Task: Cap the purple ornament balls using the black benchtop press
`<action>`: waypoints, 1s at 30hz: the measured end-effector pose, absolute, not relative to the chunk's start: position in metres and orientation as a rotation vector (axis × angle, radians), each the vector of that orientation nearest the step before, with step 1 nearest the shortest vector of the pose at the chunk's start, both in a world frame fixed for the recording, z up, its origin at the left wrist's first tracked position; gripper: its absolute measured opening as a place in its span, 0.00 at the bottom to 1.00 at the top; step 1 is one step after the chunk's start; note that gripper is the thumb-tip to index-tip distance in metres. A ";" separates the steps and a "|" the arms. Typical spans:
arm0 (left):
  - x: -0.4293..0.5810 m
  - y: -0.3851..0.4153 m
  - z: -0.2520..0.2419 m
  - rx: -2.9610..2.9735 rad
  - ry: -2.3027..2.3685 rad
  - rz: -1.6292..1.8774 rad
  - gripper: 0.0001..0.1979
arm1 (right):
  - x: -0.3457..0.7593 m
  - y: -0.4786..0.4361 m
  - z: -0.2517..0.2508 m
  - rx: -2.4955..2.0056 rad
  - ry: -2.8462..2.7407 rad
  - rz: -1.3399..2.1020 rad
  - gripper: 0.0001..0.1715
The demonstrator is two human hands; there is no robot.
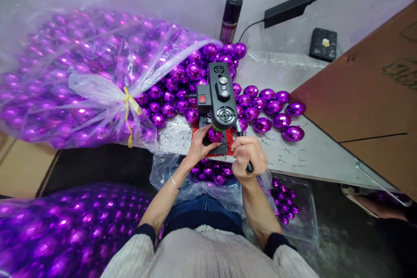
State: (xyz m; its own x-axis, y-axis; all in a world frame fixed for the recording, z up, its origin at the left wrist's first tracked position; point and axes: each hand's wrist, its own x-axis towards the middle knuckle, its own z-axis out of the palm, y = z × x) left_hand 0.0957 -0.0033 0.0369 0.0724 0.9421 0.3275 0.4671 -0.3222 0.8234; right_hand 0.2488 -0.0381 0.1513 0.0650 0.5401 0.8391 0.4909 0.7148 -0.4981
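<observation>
Between the thumb and fingers of my left hand [200,144] is a shiny purple faceted ball [215,134], held under the head of a black hand press [223,95]. My right hand [250,154] is wrapped round the press's lever [249,167], whose black grip end pokes out below the fist. A red base sheet [230,139] shows under the press. Loose purple balls [251,114] lie close around the machine on both sides. Where the ball meets the press head is partly hidden.
A large tied clear bag of purple balls [97,78] fills the table's left. A cardboard box [365,108] leans in from the right. A spray can [231,17], power adapter [286,11] and dark box [323,44] stand behind. More balls [213,171] lie in plastic at my lap.
</observation>
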 end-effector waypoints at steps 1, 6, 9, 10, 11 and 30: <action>0.096 -0.003 0.037 1.830 1.390 1.201 0.35 | 0.249 -0.038 0.150 -0.863 -1.563 0.043 0.16; 0.094 -0.005 0.037 1.813 1.373 1.196 0.34 | 0.250 -0.037 0.135 -0.822 -1.556 0.034 0.15; 0.093 -0.005 0.036 1.802 1.378 1.187 0.34 | 0.249 -0.034 0.121 -0.784 -1.539 0.014 0.16; 0.093 -0.005 0.036 1.801 1.375 1.190 0.34 | 0.249 -0.034 0.116 -0.774 -1.533 0.004 0.17; 0.093 -0.005 0.035 1.803 1.372 1.195 0.34 | 0.248 -0.033 0.112 -0.767 -1.526 -0.005 0.18; 0.096 -0.003 0.031 1.837 1.338 1.246 0.34 | 0.236 -0.027 0.079 -0.701 -1.412 0.075 0.20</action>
State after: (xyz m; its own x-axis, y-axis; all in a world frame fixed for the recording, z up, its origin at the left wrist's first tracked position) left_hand 0.0958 -0.0027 0.0313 0.0781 0.9292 0.3612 0.4264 -0.3586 0.8304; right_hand 0.2364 -0.0272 0.0786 0.1916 0.4482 0.8732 0.3526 0.7988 -0.4874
